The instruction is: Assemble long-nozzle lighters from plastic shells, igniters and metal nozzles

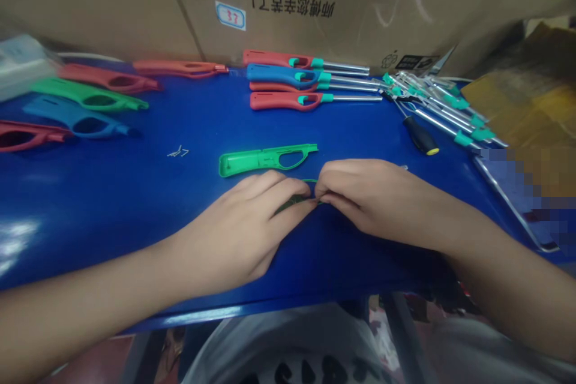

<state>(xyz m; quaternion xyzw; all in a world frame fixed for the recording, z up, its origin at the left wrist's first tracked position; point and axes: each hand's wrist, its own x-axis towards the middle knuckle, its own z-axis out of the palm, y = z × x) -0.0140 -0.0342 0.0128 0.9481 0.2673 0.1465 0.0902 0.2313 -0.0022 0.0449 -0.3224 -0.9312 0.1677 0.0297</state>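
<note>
My left hand (256, 222) is closed around a green lighter shell half (310, 180), most of which is hidden by the fingers. Close against it, my right hand (364, 198) pinches at the end of the same green piece; whatever small part may be between those fingertips cannot be made out. Just beyond my hands lies another green lighter shell half (252, 162), hollow side up, with its trigger loop to the right. Several tiny screws (179, 152) are scattered left of that shell.
Red, green and blue lighter shells (85, 96) lie at the left. Assembled lighters (288, 100) are lined up at the back, before a cardboard box (288, 30). Metal lighter tubes (445, 102), a black screwdriver (420, 135) and a phone-like object (508, 198) are on the right.
</note>
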